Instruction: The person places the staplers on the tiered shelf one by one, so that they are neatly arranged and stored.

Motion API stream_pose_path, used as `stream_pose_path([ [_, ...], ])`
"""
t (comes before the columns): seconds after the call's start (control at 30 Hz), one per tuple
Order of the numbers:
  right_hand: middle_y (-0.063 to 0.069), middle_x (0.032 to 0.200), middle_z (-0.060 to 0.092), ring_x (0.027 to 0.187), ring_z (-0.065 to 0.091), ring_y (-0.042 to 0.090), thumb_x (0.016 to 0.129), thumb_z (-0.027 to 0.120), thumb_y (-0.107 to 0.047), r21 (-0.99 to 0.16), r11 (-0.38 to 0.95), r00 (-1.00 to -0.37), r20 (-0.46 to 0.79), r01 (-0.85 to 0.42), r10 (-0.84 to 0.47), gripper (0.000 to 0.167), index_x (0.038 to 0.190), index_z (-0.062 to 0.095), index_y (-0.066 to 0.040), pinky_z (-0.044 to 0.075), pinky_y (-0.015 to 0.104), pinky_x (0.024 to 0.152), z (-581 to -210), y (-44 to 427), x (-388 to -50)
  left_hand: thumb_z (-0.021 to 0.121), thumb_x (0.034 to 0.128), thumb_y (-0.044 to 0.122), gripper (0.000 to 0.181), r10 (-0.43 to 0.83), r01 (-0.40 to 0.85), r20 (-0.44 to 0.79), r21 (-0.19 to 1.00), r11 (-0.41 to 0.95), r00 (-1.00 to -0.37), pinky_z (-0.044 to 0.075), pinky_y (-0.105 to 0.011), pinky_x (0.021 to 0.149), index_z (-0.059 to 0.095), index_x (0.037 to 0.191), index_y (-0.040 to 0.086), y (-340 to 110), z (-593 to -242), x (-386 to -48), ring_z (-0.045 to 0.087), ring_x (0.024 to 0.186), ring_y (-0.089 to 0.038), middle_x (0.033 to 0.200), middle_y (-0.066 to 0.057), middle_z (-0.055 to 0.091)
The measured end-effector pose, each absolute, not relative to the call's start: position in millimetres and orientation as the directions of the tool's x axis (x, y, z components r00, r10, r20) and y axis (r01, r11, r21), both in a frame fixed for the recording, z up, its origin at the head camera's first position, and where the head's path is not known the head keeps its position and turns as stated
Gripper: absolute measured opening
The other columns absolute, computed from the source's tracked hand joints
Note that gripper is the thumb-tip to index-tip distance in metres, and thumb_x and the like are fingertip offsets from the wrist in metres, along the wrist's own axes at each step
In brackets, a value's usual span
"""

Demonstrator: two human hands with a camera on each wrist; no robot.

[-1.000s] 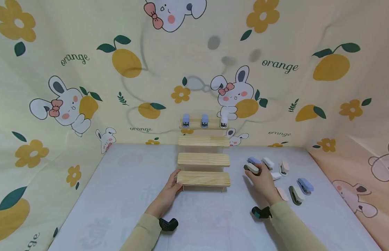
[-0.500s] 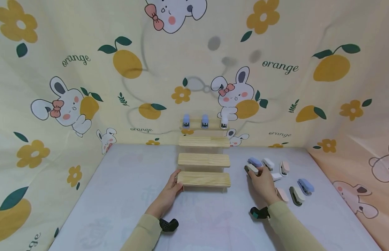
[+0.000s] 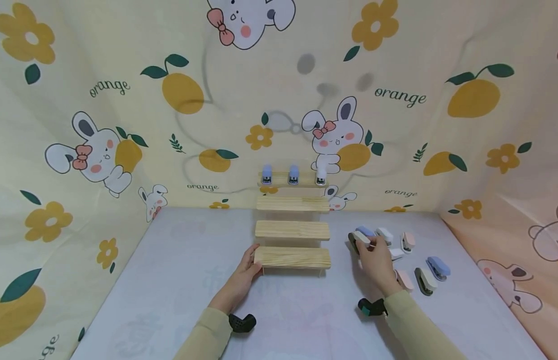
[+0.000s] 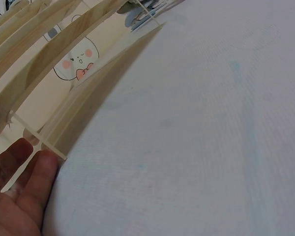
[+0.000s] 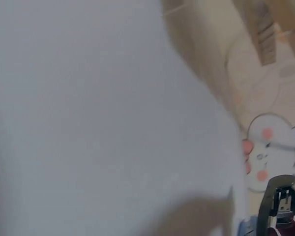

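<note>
Pinching a slim, rounded stapler (image 3: pixel 361 238) with a smooth white top and a dark grey-green base, the right hand (image 3: pixel 377 264) is well to the right of the stepped rack (image 3: pixel 292 257), just in front of a blue stapler (image 3: pixel 365 231). Fingers at its edge, the left hand (image 3: pixel 240 277) holds the left end of the rack's lowest plank, a flat slab of pale, streaky-grained wood on thin legs. More glossy pastel staplers (image 3: pixel 438 267) lie scattered on the pale, faintly marked tabletop (image 3: pixel 297 320).
</note>
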State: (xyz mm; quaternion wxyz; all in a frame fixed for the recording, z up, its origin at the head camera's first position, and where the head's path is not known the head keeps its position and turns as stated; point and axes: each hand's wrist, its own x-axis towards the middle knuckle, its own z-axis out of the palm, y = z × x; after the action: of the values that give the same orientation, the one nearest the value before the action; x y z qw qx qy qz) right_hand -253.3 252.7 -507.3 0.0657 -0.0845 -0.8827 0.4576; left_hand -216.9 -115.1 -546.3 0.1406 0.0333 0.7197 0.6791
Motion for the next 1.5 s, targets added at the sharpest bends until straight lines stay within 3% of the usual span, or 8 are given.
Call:
stream_pose_path([
  [0.3, 0.022, 0.121, 0.052, 0.111, 0.056, 0.034, 0.098, 0.056, -0.033, -0.858, 0.508, -0.942, 0.233, -0.081, 0.243, 0.045, 0.122, 0.045, 0.003, 0.051, 0.043, 0.085, -473, 229, -249, 0.042, 0.1042, 0.025, 0.054, 0.229, -0.135, -0.149, 0.988, 0.078, -0.962, 0.015, -0.048, 0.115, 0.019, 0.152, 0.037, -118, -544, -217, 0.019, 0.144, -0.025, 0.159, -0.007, 0.019],
  [0.67, 0.014, 0.121, 0.052, 0.107, 0.058, 0.026, 0.095, 0.063, -0.024, -0.878, 0.402, -0.908, 0.364, -0.260, 0.206, 0.038, 0.122, 0.051, 0.000, 0.051, 0.019, 0.081, -434, 188, -248, 0.040, 0.1047, 0.022, 0.054, 0.232, -0.125, -0.134, 0.991, 0.057, -0.963, 0.022, -0.046, 0.114, 0.018, 0.153, 0.034, -119, -541, -216, 0.022, 0.143, -0.025, 0.159, -0.009, 0.019],
  [1.0, 0.012, 0.114, 0.057, 0.104, 0.060, 0.023, 0.095, 0.064, -0.026, -0.879, 0.335, -0.923, 0.380, -0.339, 0.061, 0.036, 0.120, 0.052, -0.005, 0.053, 0.032, 0.086, -417, 132, -263, 0.042, 0.1043, 0.023, 0.055, 0.235, -0.126, -0.134, 0.991, 0.051, -0.963, 0.020, -0.047, 0.114, 0.018, 0.153, 0.035, -121, -545, -217, 0.025, 0.142, -0.026, 0.157, -0.012, 0.022],
  [1.5, 0.007, 0.101, 0.061, 0.088, 0.062, 0.017, 0.092, 0.068, -0.027, -0.839, 0.395, -0.908, 0.419, -0.374, 0.030, 0.027, 0.105, 0.059, -0.005, 0.053, 0.031, 0.074, -422, 58, -298, 0.042, 0.1047, 0.020, 0.055, 0.262, -0.103, -0.102, 0.995, 0.012, -0.960, 0.027, -0.044, 0.112, 0.018, 0.153, 0.031, -116, -547, -216, 0.034, 0.137, -0.026, 0.155, -0.016, 0.026],
])
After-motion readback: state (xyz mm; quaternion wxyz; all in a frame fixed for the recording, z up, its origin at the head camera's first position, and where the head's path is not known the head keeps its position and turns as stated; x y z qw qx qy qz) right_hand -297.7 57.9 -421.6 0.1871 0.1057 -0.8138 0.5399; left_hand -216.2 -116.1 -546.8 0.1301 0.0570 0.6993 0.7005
